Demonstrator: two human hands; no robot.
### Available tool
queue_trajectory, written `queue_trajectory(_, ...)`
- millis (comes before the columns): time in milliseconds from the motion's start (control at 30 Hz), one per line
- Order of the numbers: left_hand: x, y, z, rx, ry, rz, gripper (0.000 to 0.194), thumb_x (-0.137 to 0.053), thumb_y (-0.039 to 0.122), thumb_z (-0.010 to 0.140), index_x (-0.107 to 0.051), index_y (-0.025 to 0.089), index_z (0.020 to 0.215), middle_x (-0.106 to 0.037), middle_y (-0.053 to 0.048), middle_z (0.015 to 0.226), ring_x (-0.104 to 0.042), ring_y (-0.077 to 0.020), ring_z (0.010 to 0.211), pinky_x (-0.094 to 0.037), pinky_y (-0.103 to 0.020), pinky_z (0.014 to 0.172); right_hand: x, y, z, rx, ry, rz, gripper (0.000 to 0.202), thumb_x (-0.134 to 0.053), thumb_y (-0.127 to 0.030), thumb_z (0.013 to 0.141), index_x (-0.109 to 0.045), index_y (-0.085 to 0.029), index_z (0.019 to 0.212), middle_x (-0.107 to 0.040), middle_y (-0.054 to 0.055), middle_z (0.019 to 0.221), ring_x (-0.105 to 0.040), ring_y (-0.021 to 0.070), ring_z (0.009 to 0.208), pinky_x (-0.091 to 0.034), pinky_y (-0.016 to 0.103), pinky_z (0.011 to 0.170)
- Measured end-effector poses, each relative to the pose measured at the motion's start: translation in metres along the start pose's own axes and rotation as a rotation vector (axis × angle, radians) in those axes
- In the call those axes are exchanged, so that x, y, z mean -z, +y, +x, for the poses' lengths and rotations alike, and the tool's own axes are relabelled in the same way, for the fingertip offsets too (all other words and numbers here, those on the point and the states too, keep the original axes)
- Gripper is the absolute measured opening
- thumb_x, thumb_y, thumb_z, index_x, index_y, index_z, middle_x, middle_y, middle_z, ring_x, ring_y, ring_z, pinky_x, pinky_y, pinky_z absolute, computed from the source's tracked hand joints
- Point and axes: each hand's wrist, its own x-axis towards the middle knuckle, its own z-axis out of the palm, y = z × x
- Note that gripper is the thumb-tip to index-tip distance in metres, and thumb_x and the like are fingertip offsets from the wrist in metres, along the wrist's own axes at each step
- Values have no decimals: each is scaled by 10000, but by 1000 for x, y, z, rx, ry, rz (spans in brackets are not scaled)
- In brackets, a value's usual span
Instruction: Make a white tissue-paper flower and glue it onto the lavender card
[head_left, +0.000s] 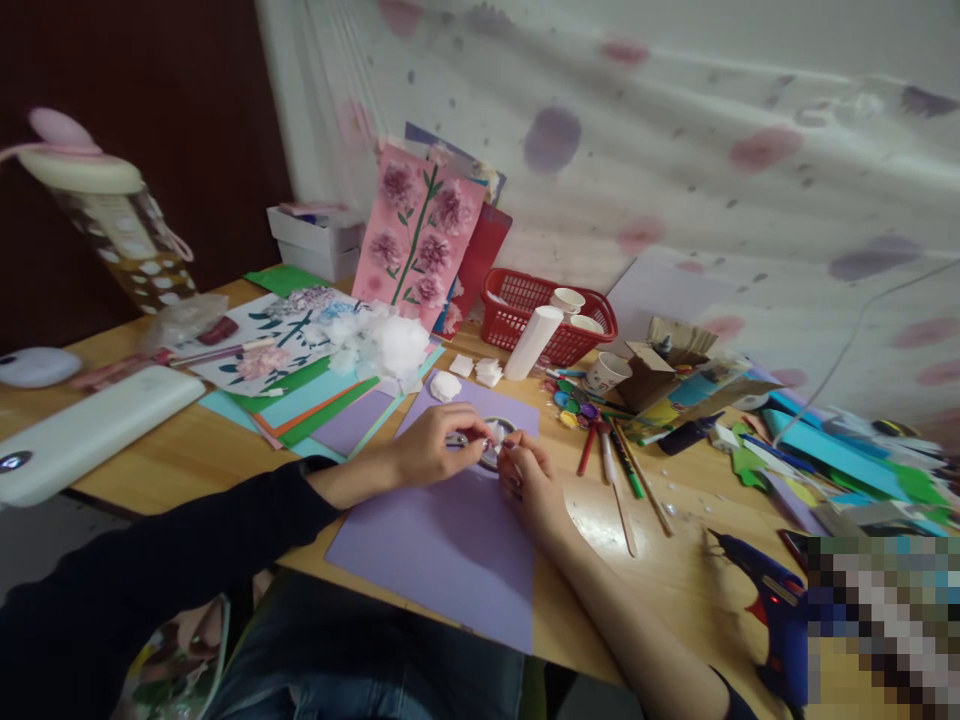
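Observation:
Over a sheet of purple paper [450, 570], my left hand [435, 447] and my right hand [534, 488] meet with fingertips pinched. A small white piece [499, 434], thin like cotton or tissue, shows between them; its exact kind is too small to make out. Directly behind and under the fingers is a small round dish [491, 464] with a dark rim, partly hidden by both hands. A round white pad [445, 386] lies on the paper's far part, with small stacks of white squares [489, 372] just beyond it.
A red basket [510, 290] with paper cups stands behind. Brushes and pens [626, 455] lie to the right, near paint pots [574, 408]. A blue glue gun [772, 590] sits front right. Coloured sheets, fluffy cotton [401, 345] and a white power bank [105, 425] occupy the left.

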Motion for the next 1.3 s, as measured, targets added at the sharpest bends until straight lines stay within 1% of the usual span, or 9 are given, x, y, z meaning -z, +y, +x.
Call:
queue_trajectory(167, -5, -4, -1, 105, -25, -148, 132, -585, 208, 743, -674, 129, 800, -699, -60, 803, -656, -169, 769, -534, -273, 739, 0, 2, -1, 28, -29, -53, 257, -634, -416, 750, -487, -209, 711, -300, -112, 466, -201, 47, 381, -166, 181, 366)
queue_trajectory(267, -4, -4, 0, 161, -23, -187, 116, -605, 218, 716, -665, 132, 767, -693, -47, 771, -650, -162, 741, -536, -266, 721, 0, 2, -1, 45, -39, -83, 285, -637, -443, 761, -489, -207, 704, -315, -105, 480, -209, 47, 387, -174, 183, 370)
queue_trajectory(533, -5, -7, 1, 190, -46, -227, 92, -585, 200, 707, -646, 138, 738, -669, -33, 745, -628, -151, 720, -517, -262, 711, 1, 1, -1, 37, -61, -126, 303, -608, -474, 786, -476, -213, 706, -303, -100, 493, -202, 54, 395, -171, 194, 385)
queue_trajectory(667, -4, -4, 2, 209, -49, -270, 84, -593, 190, 696, -650, 141, 734, -666, -27, 736, -616, -147, 711, -500, -251, 686, 0, -1, -3, 20, -77, -146, 273, -606, -441, 781, -497, -206, 694, -352, -81, 512, -252, 64, 425, -199, 200, 410)
queue_trajectory(800, -3, 0, 3, 301, -31, -389, 57, -629, 165, 645, -654, 146, 693, -653, 0, 680, -593, -132, 671, -470, -233, 650, 0, -2, -5, 11, -81, -131, 193, -613, -368, 733, -508, -210, 701, -347, -83, 505, -250, 72, 435, -195, 203, 419)
queue_trajectory(967, -2, -4, 5, 369, 41, -464, 78, -629, 191, 643, -643, 138, 699, -642, 8, 646, -590, -124, 636, -470, -240, 640, 0, 0, -3, -3, -54, -84, 177, -594, -354, 725, -492, -211, 710, -357, -85, 506, -249, 72, 429, -191, 200, 416)
queue_trajectory(1100, 1, -15, 9, 426, 173, -559, 108, -604, 243, 677, -594, 145, 722, -646, 10, 674, -628, -126, 653, -524, -278, 701, 0, -1, -2, -24, -17, -17, 188, -596, -348, 716, -461, -220, 735, -334, -96, 507, -214, 66, 414, -146, 196, 400)
queue_trajectory(1200, 3, -22, 12, 451, 277, -615, 130, -603, 268, 685, -549, 154, 718, -628, 20, 657, -639, -125, 648, -549, -309, 732, -1, -4, 0, -42, 19, 39, 205, -589, -326, 670, -434, -234, 768, -296, -114, 491, -171, 60, 393, -111, 194, 395)
queue_trajectory(1300, 4, -24, 14, 462, 336, -639, 163, -622, 264, 683, -507, 162, 735, -633, 17, 648, -646, -125, 639, -556, -336, 746, -1, -7, 2, -49, 49, 81, 228, -573, -330, 637, -416, -241, 777, -281, -126, 476, -131, 56, 379, -85, 196, 389)
